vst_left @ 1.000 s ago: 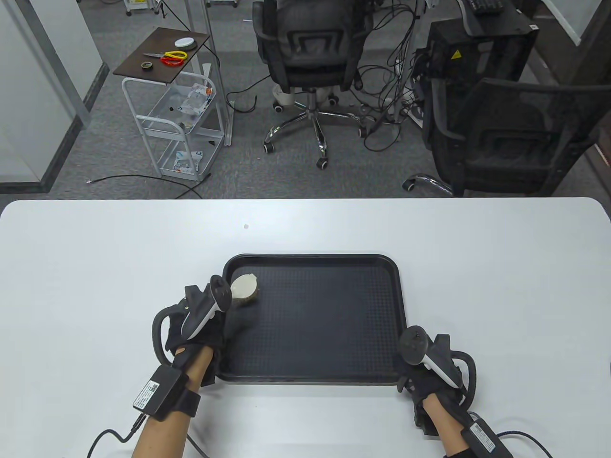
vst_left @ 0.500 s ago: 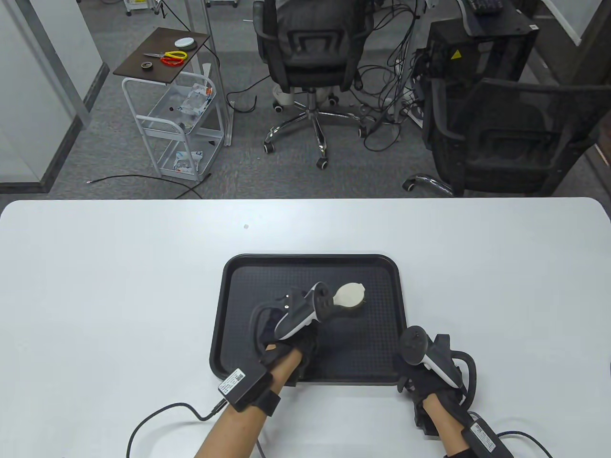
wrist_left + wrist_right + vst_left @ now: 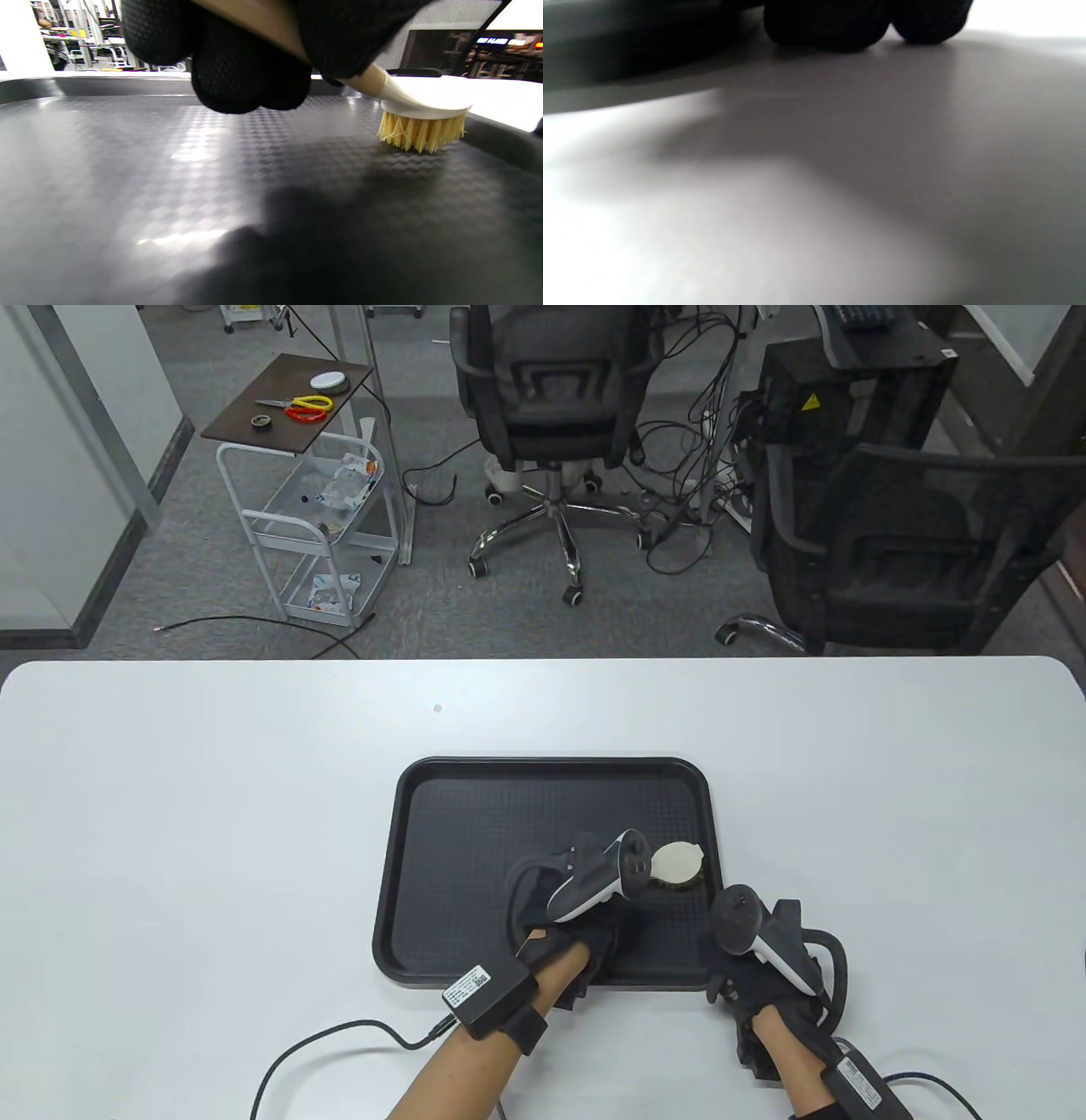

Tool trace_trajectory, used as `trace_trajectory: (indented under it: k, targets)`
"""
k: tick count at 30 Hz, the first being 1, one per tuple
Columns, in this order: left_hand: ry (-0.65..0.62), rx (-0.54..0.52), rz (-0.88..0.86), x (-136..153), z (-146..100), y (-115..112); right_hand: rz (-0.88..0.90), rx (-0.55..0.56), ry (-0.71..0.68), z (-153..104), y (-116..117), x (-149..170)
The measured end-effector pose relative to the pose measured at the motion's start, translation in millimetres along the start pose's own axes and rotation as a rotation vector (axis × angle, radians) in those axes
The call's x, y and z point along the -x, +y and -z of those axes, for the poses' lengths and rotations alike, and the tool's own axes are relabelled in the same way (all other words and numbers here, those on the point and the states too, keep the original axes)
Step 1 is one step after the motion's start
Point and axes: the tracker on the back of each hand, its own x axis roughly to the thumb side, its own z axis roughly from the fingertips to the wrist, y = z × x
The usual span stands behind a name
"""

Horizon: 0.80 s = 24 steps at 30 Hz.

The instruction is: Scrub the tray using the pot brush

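Observation:
A black textured tray (image 3: 509,797) lies on the white table. My left hand (image 3: 604,931) is over the tray's right half and grips the wooden handle of the pot brush (image 3: 677,864). The brush's white round head sits near the tray's right rim. In the left wrist view the yellow bristles of the pot brush (image 3: 422,133) touch the tray (image 3: 127,169) floor, and my gloved fingers (image 3: 250,63) curl round the handle. My right hand (image 3: 747,976) rests at the tray's near right corner. Its fingertips (image 3: 840,25) lie on the table beside the tray's rim (image 3: 628,55).
The white table (image 3: 212,814) stretches wide on both sides of the tray. Cables run from both wrists toward the near edge. Beyond the table stand two black office chairs (image 3: 551,390) and a small white cart (image 3: 322,517).
My left hand has swept the brush across the tray, from the far left corner through the middle to the right rim. The right hand has stayed at the near right corner.

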Motion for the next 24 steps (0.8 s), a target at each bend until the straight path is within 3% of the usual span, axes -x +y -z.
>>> trace_trajectory:
  k: [5, 17, 24]
  targets:
    - [0.085, 0.012, -0.063, 42.1, -6.5, -5.1, 0.004, -0.001, -0.001, 0.1, 0.0, 0.2]
    - [0.366, 0.022, -0.077, 191.9, -49.9, -9.7, 0.010, -0.001, 0.001, -0.1, -0.1, 1.2]
    - [0.481, 0.028, -0.051, 239.2, -65.9, -6.0, 0.009, 0.001, 0.004, -0.1, -0.1, 1.0]
